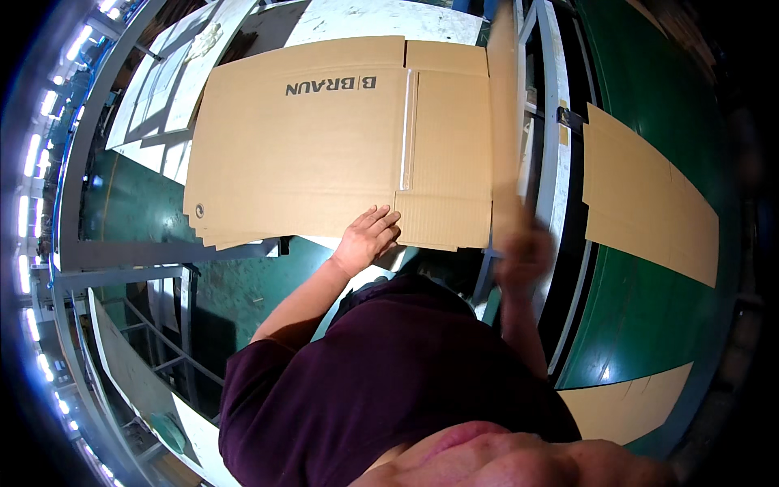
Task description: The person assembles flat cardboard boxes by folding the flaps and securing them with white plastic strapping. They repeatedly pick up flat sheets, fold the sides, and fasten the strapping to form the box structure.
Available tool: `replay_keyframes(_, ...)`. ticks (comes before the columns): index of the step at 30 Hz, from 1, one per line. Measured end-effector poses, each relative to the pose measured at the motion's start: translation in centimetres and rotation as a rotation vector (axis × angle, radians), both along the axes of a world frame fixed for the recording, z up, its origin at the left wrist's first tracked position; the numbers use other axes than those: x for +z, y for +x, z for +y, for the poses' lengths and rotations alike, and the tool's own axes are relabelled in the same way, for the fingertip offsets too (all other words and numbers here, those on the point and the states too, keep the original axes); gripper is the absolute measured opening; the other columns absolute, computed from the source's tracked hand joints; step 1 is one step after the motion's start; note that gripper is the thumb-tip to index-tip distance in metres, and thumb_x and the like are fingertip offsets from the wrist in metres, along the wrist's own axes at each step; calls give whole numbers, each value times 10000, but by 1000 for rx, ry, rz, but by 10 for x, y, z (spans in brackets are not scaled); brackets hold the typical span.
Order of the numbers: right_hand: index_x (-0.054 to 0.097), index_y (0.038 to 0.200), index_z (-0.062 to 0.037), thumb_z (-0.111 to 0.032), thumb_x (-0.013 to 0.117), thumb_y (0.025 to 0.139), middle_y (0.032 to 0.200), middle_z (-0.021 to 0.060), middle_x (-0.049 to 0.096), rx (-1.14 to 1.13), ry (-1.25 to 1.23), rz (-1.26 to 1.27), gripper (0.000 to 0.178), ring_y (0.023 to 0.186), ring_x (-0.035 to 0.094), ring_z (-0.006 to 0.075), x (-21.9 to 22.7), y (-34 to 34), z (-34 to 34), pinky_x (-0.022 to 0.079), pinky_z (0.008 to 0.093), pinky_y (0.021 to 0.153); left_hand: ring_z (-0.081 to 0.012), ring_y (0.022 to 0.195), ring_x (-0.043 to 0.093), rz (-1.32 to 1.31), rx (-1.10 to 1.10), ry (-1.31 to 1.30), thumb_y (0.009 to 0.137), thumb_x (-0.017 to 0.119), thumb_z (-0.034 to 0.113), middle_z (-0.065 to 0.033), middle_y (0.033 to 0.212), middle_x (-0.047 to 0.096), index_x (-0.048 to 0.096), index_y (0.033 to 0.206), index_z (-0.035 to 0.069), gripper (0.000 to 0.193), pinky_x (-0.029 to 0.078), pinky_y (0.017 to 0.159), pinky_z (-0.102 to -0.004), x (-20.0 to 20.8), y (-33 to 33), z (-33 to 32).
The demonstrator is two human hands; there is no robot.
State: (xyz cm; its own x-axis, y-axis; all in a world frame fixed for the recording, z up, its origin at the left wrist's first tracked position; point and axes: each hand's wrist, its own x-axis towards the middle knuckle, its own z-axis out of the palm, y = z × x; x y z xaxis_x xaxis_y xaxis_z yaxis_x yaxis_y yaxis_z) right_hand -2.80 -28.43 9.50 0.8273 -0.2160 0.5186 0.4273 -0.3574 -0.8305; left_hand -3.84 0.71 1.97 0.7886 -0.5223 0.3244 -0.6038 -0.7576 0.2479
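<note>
A flattened brown cardboard box (300, 154) lies in front of me, with dark print near its far side and a pale strip along a seam. My left hand (369, 239) rests on its near edge, fingers stretched out over the board. At the box's right side, my right hand (526, 252) is smeared by motion and looks closed round the near end of a cardboard sheet (505, 122). That sheet is seen nearly edge-on, also blurred, and reaches away to the top of the view. The exact grip of the right fingers is unclear.
White boards (381, 20) lie beyond the box and at the far left. To the right, past a metal rail (556, 162), a green conveyor belt (649, 325) carries cardboard sheets (649, 195). A grey metal frame (162, 254) stands at left.
</note>
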Motion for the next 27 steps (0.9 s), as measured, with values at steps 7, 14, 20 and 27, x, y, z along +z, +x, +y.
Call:
replay_keyframes(7,559,963,40,-115,528,792,1212,255,551,451,-909,-120,233,1158,520,390,-109,21,114,366,472,1043,-272,1100,581,-44,30,-73,671,751,197,-71,1103,630,643,865,73,254,476,948,-435,-14,0,-6)
replay_keyframes(14,552,1096,65,-98,593,705,1301,253,474,653,-823,27,425,1247,422,389,-84,23,100,300,457,1088,-311,1044,608,12,16,-265,702,739,239,-105,1076,644,615,961,66,335,492,906,-446,-20,6,5)
replay_keyframes(20,582,1038,-10,-265,708,720,1336,178,465,556,-734,91,426,1259,393,384,-84,58,83,320,442,1061,-299,1076,589,137,21,-253,681,761,277,-96,1116,616,592,1130,74,521,493,883,-425,8,6,11)
replay_keyframes(27,576,1070,-11,-330,847,561,1235,194,526,-257,-542,91,659,1156,454,428,-119,193,68,397,493,970,-328,1308,370,225,110,-51,760,695,387,-141,1371,446,494,1289,74,647,247,1069,-564,11,50,67)
